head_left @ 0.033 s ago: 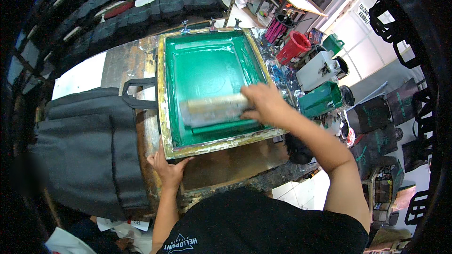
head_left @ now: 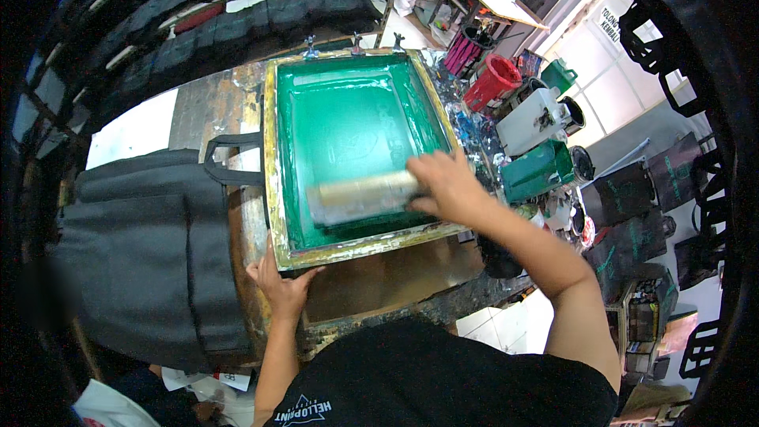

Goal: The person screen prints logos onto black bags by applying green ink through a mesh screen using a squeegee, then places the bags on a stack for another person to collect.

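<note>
A screen-printing frame [head_left: 270,150] with a worn yellowish rim lies on the table, its mesh [head_left: 348,122] coated in green ink. My right hand [head_left: 451,186] is closed around one end of a squeegee [head_left: 364,188] with a pale wooden handle. Slightly blurred, the squeegee stands across the near half of the mesh, its lower edge over green ink. At the frame's near left corner is my left hand [head_left: 283,285], thumb along the near side and a finger up the left side, gripping the corner. Left of the frame lies a black fabric bag [head_left: 142,229]; its strap [head_left: 233,138] reaches the rim.
Clamps [head_left: 357,43] stand at the frame's far edge. Along the right are a red ink tub [head_left: 494,83], a white container [head_left: 530,122] and a green container [head_left: 541,170]. Black bags [head_left: 316,16] line racks at the back left. More dark printed pieces [head_left: 624,245] lie at the right.
The squeegee and my right hand have come a little nearer to me, toward the frame's near edge. My left hand remains at the corner.
</note>
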A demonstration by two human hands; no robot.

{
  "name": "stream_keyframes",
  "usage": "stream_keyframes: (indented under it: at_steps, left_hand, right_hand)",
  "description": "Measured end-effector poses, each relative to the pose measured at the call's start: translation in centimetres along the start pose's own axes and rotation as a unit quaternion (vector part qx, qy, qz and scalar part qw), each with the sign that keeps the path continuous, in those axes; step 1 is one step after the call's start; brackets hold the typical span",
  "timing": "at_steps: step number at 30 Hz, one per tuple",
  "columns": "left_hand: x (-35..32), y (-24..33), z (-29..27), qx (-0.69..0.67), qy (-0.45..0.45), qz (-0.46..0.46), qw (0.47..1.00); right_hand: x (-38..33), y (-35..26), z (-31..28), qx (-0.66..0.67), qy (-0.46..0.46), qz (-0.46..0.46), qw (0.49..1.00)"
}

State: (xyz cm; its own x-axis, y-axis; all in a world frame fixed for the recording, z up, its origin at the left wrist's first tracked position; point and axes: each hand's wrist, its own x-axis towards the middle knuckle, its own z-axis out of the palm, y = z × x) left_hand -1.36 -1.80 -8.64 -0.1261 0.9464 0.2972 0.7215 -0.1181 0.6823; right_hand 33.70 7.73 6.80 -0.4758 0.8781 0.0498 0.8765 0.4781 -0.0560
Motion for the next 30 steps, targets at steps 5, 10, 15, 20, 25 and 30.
stream_keyframes:
  at_steps: [5, 10, 15, 20, 25, 30]
  left_hand:
    - [0.8, 0.1, -0.1, 0.016, 0.020, 0.066, 0.997]
    - [0.4, -0.3, -0.1, 0.005, 0.006, 0.021, 1.000]
    - [0.9, 0.5, -0.8, 0.002, -0.033, 0.015, 0.999]
    - [0.9, -0.1, -0.5, 0.024, -0.007, 0.058, 0.998]
    - [0.6, 0.2, -1.1, 0.091, -0.013, 0.015, 0.996]
    - [2.3, 1.8, -3.0, 0.161, -0.040, 0.034, 0.985]
  right_hand:
    - [-1.0, 1.2, 2.4, -0.069, 0.096, -0.040, 0.992]
    - [6.4, 6.0, 3.7, -0.060, 0.134, -0.066, 0.987]
    - [15.1, 11.5, 5.4, -0.068, 0.133, -0.072, 0.986]
    - [24.6, 15.2, 6.6, -0.054, 0.161, -0.136, 0.976]
    - [30.2, 15.3, 6.2, -0.059, 0.117, -0.138, 0.982]
    - [29.8, 14.1, 2.8, -0.067, 0.152, -0.108, 0.980]
